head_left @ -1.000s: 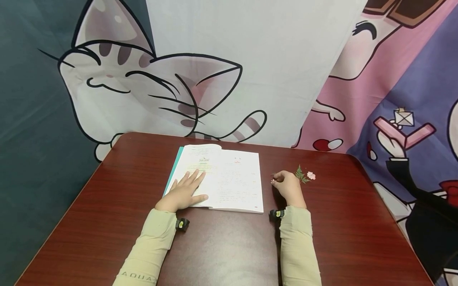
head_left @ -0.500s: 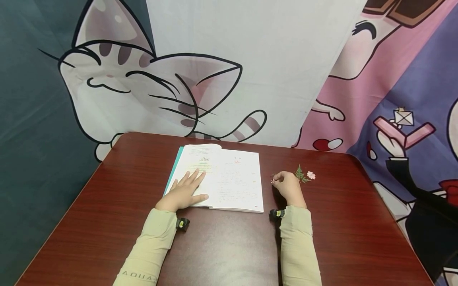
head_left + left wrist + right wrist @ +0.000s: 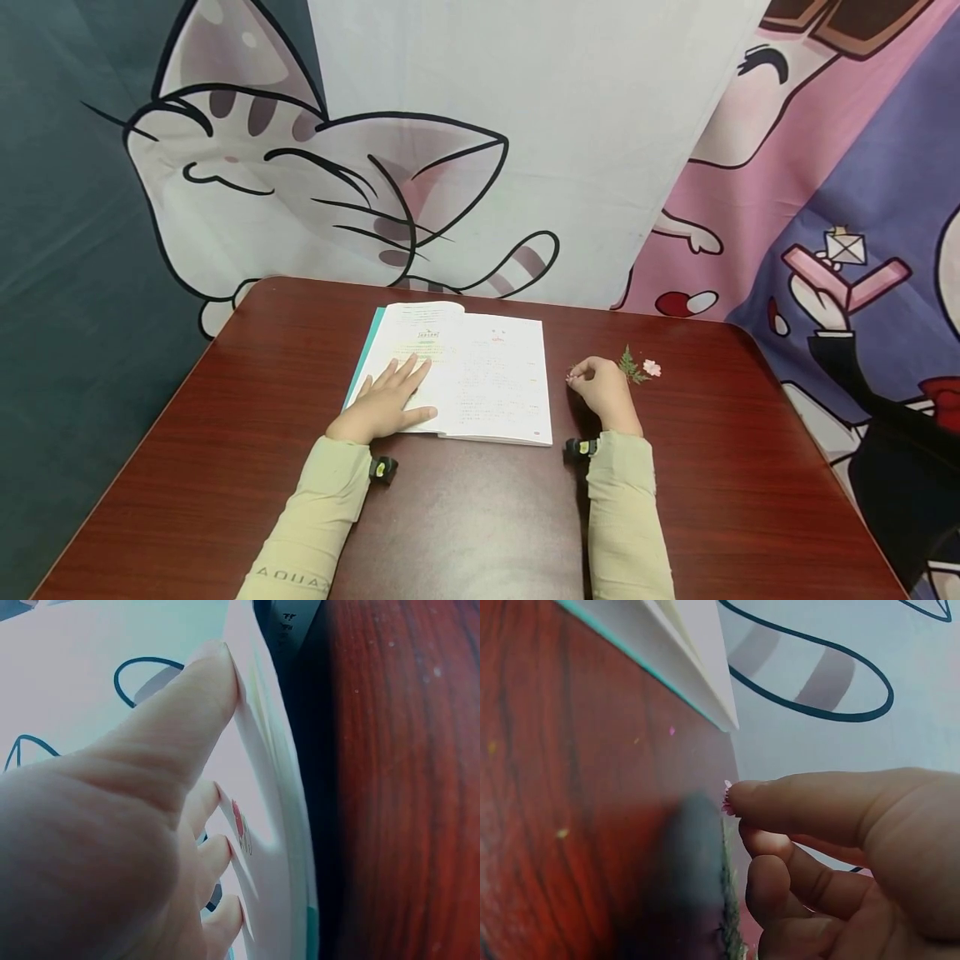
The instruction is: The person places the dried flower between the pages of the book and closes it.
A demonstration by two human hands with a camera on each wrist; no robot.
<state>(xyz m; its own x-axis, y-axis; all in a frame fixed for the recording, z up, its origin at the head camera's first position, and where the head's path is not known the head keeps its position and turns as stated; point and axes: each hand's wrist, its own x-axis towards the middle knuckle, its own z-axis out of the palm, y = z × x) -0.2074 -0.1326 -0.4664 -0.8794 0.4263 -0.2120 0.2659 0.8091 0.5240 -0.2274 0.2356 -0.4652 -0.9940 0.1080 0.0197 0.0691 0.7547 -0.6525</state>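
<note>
My left hand (image 3: pixel 378 408) lies spread on the left page of an open book (image 3: pixel 498 383), its fingers straight. In the left wrist view the thumb (image 3: pixel 199 697) rests along the page near the book's lower edge. To the right of the book, my right hand (image 3: pixel 606 393) pinches a small pink flower (image 3: pixel 728 801) between thumb and forefinger, low over the table. The flower's petals show past the thumb tip, while its stem is hidden by the fingers. Just beyond this hand are a green fern-like leaf (image 3: pixel 628 363) and a pale pink flower (image 3: pixel 652 367).
A dark red wooden table (image 3: pixel 465 525) bears everything. Tiny pink and yellow bits (image 3: pixel 672 730) dot its surface in the right wrist view. Behind the far edge hangs a cloth (image 3: pixel 585 150) printed with cartoon figures.
My right hand has risen very slightly, still pinching the small flower. The left hand and the book have stayed in place.
</note>
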